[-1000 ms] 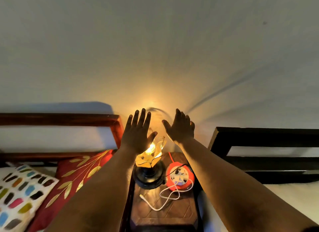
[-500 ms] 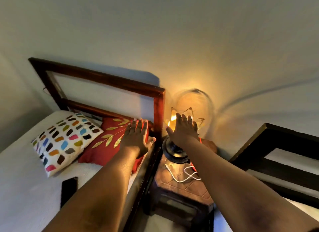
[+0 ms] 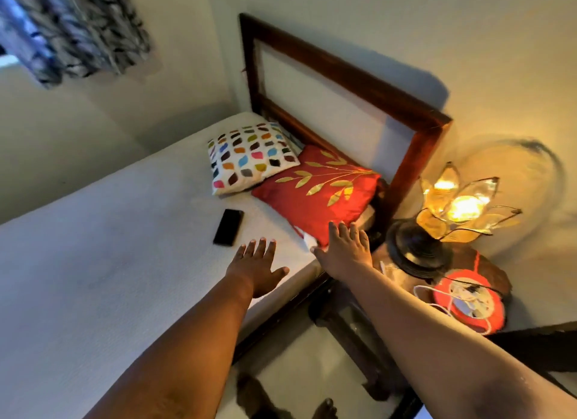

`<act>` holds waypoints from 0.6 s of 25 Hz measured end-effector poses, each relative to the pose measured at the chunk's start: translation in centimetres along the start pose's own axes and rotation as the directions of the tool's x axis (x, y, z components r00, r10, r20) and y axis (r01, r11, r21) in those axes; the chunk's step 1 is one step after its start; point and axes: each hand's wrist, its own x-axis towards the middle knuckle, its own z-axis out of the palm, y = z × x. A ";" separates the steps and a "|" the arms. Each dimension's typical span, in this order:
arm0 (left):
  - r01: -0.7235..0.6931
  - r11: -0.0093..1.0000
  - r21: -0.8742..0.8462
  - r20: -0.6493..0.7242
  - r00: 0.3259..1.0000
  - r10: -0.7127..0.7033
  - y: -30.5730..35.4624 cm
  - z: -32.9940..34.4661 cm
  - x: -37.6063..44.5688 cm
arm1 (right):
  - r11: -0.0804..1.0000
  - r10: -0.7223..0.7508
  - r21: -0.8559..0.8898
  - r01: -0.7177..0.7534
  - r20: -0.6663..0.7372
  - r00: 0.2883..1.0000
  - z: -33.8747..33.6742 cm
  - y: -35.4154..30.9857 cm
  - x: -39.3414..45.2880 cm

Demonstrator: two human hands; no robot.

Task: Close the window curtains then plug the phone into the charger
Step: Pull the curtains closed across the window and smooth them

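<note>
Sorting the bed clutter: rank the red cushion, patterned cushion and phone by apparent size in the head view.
1. red cushion
2. patterned cushion, close to the red one, and it lies farther away, so unsure
3. phone, clearly smallest

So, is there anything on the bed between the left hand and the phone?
No. In the head view only bare white sheet lies between the left hand and the phone; its fingers are spread and hold nothing.

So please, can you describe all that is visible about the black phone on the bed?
The phone is a slim black rectangle with a dark, unlit face that looks glossy. It lies flat on the white mattress, angled slightly, just short of the red pillow. No cable is attached, and nothing touches it but the bedding. The left hand is spread open close to it, not yet touching it.
</note>
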 end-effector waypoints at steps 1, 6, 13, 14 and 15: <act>0.045 0.999 -0.010 0.008 0.999 -0.044 -1.5 1.2 -1.5 | 0.998 -0.055 -0.032 0.056 0.042 0.998 1.1 -1.1 -0.5; 0.228 0.964 -0.134 0.036 0.974 -0.225 -8.0 5.4 -8.2 | 0.955 -0.227 -0.141 0.261 0.221 0.949 5.3 -6.1 -2.7; 0.460 0.822 -0.335 0.124 0.887 -0.446 -16.9 12.5 -18.7 | 0.806 -0.458 -0.236 0.543 0.332 0.825 10.4 -19.1 -8.3; 0.478 0.807 -0.348 0.134 0.877 -0.461 -18.3 13.9 -20.5 | 0.783 -0.477 -0.250 0.570 0.347 0.807 11.2 -21.3 -9.5; 0.495 0.790 -0.361 0.148 0.867 -0.475 -19.9 15.1 -22.3 | 0.765 -0.493 -0.254 0.591 0.358 0.793 12.1 -23.4 -10.9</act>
